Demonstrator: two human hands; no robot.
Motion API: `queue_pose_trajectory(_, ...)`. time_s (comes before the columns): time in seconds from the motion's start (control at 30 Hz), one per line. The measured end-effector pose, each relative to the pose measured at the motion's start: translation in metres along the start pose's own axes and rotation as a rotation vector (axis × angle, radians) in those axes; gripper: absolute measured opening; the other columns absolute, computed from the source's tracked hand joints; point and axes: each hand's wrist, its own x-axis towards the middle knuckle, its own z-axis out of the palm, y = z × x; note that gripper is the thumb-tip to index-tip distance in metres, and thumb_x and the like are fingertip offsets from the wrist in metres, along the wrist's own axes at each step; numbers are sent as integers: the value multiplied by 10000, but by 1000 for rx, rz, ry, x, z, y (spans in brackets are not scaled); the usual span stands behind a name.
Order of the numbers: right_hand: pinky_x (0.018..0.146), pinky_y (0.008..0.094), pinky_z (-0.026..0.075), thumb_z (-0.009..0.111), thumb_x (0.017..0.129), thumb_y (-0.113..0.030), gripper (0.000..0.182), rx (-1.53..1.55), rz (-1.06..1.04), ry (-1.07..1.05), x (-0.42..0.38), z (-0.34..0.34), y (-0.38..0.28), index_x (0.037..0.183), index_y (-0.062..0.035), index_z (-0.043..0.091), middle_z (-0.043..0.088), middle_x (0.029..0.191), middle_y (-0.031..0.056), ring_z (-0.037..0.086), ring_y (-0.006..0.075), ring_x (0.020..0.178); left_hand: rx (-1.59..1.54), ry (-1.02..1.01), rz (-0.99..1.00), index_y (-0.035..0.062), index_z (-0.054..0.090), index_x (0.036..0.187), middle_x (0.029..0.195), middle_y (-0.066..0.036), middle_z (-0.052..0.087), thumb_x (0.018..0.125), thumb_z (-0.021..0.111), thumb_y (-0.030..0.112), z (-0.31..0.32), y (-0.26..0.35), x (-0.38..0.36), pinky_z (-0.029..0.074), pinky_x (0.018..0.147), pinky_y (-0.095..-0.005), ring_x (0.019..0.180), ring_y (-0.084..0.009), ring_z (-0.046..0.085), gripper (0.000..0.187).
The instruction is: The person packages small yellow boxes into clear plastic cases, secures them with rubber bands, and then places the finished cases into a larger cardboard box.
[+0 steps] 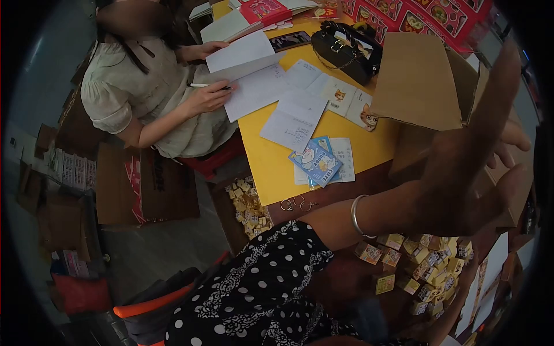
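My left hand (461,173) is blurred and reaches across at the right, beside an open cardboard box (412,81). Its fingers look spread, one stretching upward, and I see nothing held in it. A silver bangle (355,216) circles that wrist, below a black sleeve with white dots. Under this arm lies a heap of small yellowish boxes (433,268) on a dark brown surface. My right forearm (459,305) shows at the lower right edge, near the heap. The right hand's fingers cannot be clearly made out behind the left arm.
Across the yellow table (259,155), a seated person (150,98) holds a pen and papers. A phone (289,40), a black handbag (349,52), a blue booklet (316,161) and metal rings (299,203) lie there. A carton (147,184) stands on the floor.
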Motion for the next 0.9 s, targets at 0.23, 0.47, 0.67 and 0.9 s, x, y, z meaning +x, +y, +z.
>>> queue_pose_trajectory(0.23,1104,409,415,641,855,52,670,25,-57,-6,0,-1,-7,1484,-17,421,517,1444,160,514,283,1313,-70,60,6,-57,586,1236,1299,-296,517,799,680,248,-9,5,1,271,1128,-571,1269,-446,466,541)
queue_pose_trajectory(0.47,1101,406,416,639,857,52,665,31,-60,27,0,1,-9,1481,-16,423,520,1438,159,519,282,1304,-121,104,14,-66,583,1236,1289,-299,515,796,692,245,-14,9,1,280,1119,-581,1262,-454,467,549)
queue_pose_trajectory(0.67,1099,403,417,638,858,52,660,14,-63,36,1,1,-28,1479,-16,425,524,1433,158,524,281,1297,-162,154,20,-73,580,1236,1279,-303,513,794,701,242,-19,13,5,288,1111,-590,1256,-461,468,557)
queue_pose_trajectory(0.9,1096,400,418,636,860,52,655,-42,-90,35,0,1,-3,1477,-15,427,527,1426,158,530,279,1289,-183,204,14,-82,576,1236,1269,-306,511,791,713,239,-18,12,17,298,1101,-601,1249,-469,469,565)
